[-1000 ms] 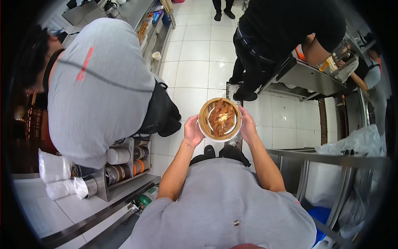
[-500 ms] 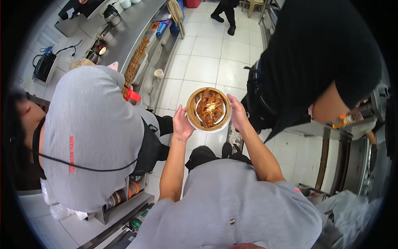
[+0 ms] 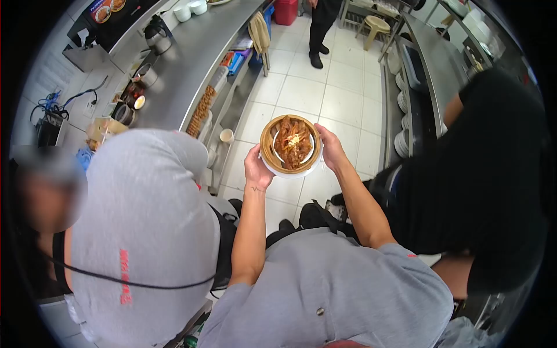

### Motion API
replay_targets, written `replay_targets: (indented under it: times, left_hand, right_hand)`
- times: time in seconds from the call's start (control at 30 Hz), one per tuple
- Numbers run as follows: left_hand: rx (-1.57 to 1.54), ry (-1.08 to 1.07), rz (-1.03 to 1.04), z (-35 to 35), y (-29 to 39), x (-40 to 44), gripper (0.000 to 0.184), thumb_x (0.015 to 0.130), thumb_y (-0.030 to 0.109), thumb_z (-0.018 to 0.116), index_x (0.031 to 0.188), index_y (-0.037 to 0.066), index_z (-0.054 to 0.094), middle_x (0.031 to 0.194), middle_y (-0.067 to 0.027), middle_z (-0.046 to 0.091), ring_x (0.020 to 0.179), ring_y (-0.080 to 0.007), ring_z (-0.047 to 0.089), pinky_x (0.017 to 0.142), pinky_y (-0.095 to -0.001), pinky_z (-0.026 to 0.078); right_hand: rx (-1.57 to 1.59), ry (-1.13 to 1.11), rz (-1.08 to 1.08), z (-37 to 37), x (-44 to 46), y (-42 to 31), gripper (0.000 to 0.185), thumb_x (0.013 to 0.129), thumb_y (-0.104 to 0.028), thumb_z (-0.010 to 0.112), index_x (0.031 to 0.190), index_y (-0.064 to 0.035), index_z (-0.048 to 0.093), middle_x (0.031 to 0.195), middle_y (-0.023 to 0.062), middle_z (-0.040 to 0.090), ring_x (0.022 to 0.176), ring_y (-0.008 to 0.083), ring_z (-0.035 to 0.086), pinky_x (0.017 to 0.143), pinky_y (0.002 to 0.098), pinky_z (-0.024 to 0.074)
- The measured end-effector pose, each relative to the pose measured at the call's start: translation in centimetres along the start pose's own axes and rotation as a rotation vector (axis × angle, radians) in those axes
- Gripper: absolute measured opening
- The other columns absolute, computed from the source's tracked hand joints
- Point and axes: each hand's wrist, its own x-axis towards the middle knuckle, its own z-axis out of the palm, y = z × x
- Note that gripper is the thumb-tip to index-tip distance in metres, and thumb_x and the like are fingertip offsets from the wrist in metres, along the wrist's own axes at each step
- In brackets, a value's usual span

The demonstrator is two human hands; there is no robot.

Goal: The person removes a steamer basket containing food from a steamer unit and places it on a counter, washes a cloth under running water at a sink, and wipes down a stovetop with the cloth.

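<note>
A round bamboo steamer basket (image 3: pixel 267 152) is held level out in front of me. It sits on a white plate (image 3: pixel 297 175), whose edge shows underneath. Inside lies a small white dish of brown, glossy food (image 3: pixel 293 139) that looks like sauced chicken feet, topped with pale chopped bits. My left hand (image 3: pixel 257 168) is closed on the left edge of the plate and basket. On the opposite side my right hand (image 3: pixel 331 148) grips the right edge. The fingers of both hands are partly hidden beneath.
A co-worker in a grey shirt (image 3: pixel 145 214) stands close on the left, by a steel counter (image 3: pixel 191 46). Another in black (image 3: pixel 464 203) is close on the right. Ahead, a tiled aisle (image 3: pixel 325 87) leads to a standing person (image 3: pixel 324 29) and a stool (image 3: pixel 376 26).
I have moved forward along the aisle with the steamer basket held in both hands. The co-workers now appear lower in view, and more of the right-hand shelves shows.
</note>
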Motion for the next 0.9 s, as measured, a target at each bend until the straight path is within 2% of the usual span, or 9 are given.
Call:
replay_targets:
  times: [0.2, 0.3, 0.37, 0.47, 0.53, 0.6, 0.67, 0.83, 0.9]
  left_hand:
    - [-0.064, 0.069, 0.140, 1.7, 6.2, 6.6, 0.044, 0.088, 0.034, 0.046, 0.124, 0.009, 0.048, 0.129, -0.0108, 0.045, 0.121, -0.0298, 0.043, 0.099, -0.0530, 0.037]
    - [-0.152, 0.015, 0.229, -1.3, 9.5, 10.9, 0.044, 0.088, 0.034, 0.047, 0.124, 0.009, 0.048, 0.131, -0.0110, 0.043, 0.122, -0.0298, 0.043, 0.099, -0.0535, 0.036]
    - [-0.151, 0.247, 0.349, -1.6, 12.4, 12.8, 0.044, 0.088, 0.038, 0.048, 0.123, 0.012, 0.049, 0.130, -0.0096, 0.045, 0.121, -0.0298, 0.043, 0.098, -0.0548, 0.036]
    - [-0.199, 0.322, 0.469, -4.3, 16.8, 13.7, 0.043, 0.088, 0.038, 0.048, 0.123, 0.014, 0.048, 0.130, -0.0099, 0.043, 0.122, -0.0300, 0.041, 0.097, -0.0571, 0.036]
    - [-0.229, 0.279, 0.635, -5.6, 19.3, 14.4, 0.047, 0.087, 0.040, 0.049, 0.124, 0.011, 0.048, 0.128, -0.0121, 0.045, 0.120, -0.0284, 0.044, 0.097, -0.0499, 0.039]
    - [-0.256, 0.367, 0.692, -6.5, 21.0, 15.6, 0.047, 0.087, 0.041, 0.049, 0.124, 0.011, 0.048, 0.128, -0.0125, 0.044, 0.121, -0.0293, 0.043, 0.097, -0.0513, 0.039]
    - [-0.332, 0.483, 0.687, -7.2, 23.9, 16.1, 0.046, 0.088, 0.041, 0.049, 0.123, 0.012, 0.047, 0.128, -0.0120, 0.042, 0.122, -0.0309, 0.040, 0.097, -0.0530, 0.039]
    - [-0.336, 0.522, 0.797, -11.1, 28.8, 19.2, 0.047, 0.088, 0.042, 0.047, 0.125, 0.012, 0.046, 0.129, -0.0130, 0.041, 0.121, -0.0314, 0.041, 0.097, -0.0523, 0.040]
    - [-0.325, 0.514, 0.739, -14.2, 31.5, 18.9, 0.054, 0.086, 0.044, 0.049, 0.130, 0.014, 0.040, 0.131, -0.0147, 0.038, 0.123, -0.0334, 0.037, 0.095, -0.0595, 0.036]
  right_hand:
    - [-0.031, -0.139, 0.040, 3.5, 13.5, -1.0, 0.060, 0.084, -0.020, 0.042, 0.134, 0.0106, 0.033, 0.140, 0.0208, 0.036, 0.132, 0.0264, 0.030, 0.109, 0.0347, 0.0209]
    - [-0.075, -0.270, 0.110, 7.8, 20.2, -1.6, 0.059, 0.083, -0.018, 0.041, 0.134, 0.0107, 0.032, 0.140, 0.0206, 0.036, 0.133, 0.0268, 0.028, 0.110, 0.0338, 0.0191]
    - [-0.065, -0.373, 0.163, 11.9, 25.3, -2.1, 0.060, 0.083, -0.018, 0.040, 0.135, 0.0111, 0.031, 0.141, 0.0207, 0.034, 0.134, 0.0272, 0.027, 0.110, 0.0333, 0.0186]
    - [-0.155, -0.509, 0.187, 19.1, 29.8, -1.8, 0.061, 0.082, -0.017, 0.041, 0.135, 0.0109, 0.030, 0.141, 0.0214, 0.033, 0.134, 0.0278, 0.027, 0.110, 0.0340, 0.0199]
    - [-0.225, -0.598, 0.185, 23.2, 33.5, -1.0, 0.062, 0.081, -0.017, 0.041, 0.135, 0.0108, 0.030, 0.142, 0.0215, 0.032, 0.134, 0.0280, 0.027, 0.110, 0.0342, 0.0204]
    - [-0.243, -0.737, 0.182, 26.5, 38.0, 0.8, 0.062, 0.081, -0.017, 0.040, 0.136, 0.0088, 0.030, 0.142, 0.0216, 0.032, 0.134, 0.0288, 0.026, 0.110, 0.0342, 0.0200]
    - [-0.277, -0.779, 0.190, 29.8, 39.8, 1.9, 0.062, 0.080, -0.016, 0.039, 0.137, 0.0078, 0.029, 0.142, 0.0216, 0.032, 0.135, 0.0292, 0.026, 0.110, 0.0341, 0.0198]
    - [-0.356, -0.845, 0.281, 37.7, 42.9, 1.3, 0.058, 0.084, -0.017, 0.036, 0.137, 0.0042, 0.031, 0.141, 0.0223, 0.033, 0.134, 0.0302, 0.027, 0.109, 0.0357, 0.0229]
    - [-0.371, -0.872, 0.290, 40.4, 44.8, 5.0, 0.057, 0.086, -0.018, 0.035, 0.138, 0.0034, 0.030, 0.142, 0.0221, 0.031, 0.133, 0.0304, 0.028, 0.109, 0.0371, 0.0240]
